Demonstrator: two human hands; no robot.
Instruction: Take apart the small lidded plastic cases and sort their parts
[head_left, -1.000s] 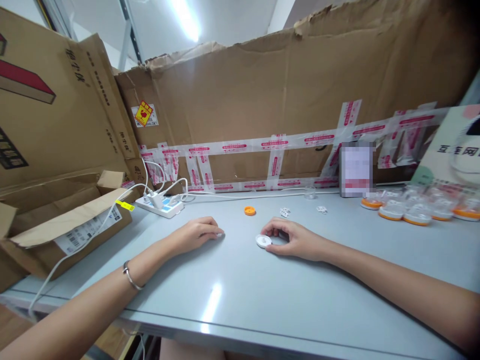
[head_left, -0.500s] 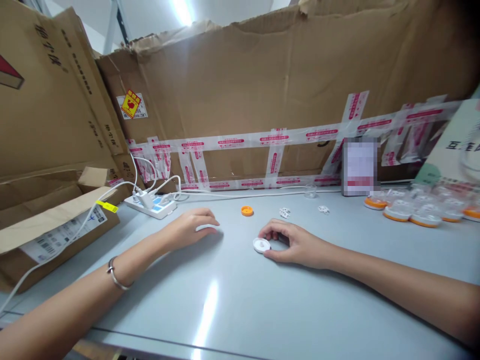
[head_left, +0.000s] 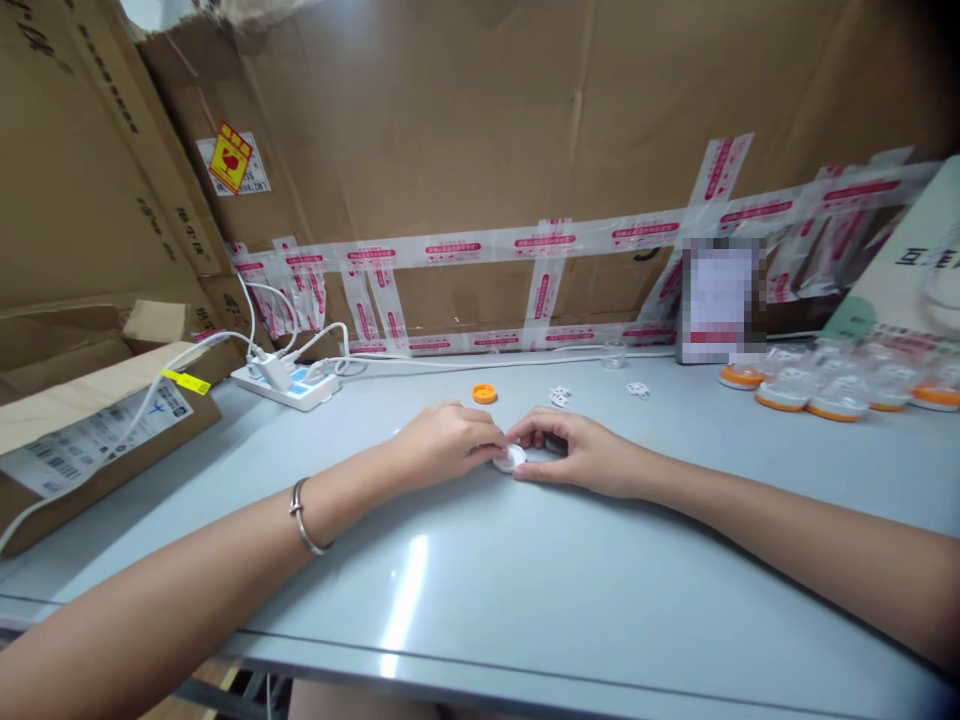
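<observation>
White disc [head_left: 514,460] on desk [head_left: 600,600] | right hand [head_left: 585,450]: fingers grasping disc's rim | left hand [head_left: 446,442]: fingers at disc, can't tell if pinching anything | orange round part [head_left: 484,394] beyond

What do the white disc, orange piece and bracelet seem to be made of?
White disc: probably moulded plastic, smooth, judging by its even white and clean rim.
Orange piece: likely plastic too, evenly coloured with a raised rim; exact type unclear.
Bracelet: apparently polished metal, silvery with bright highlights.
</observation>
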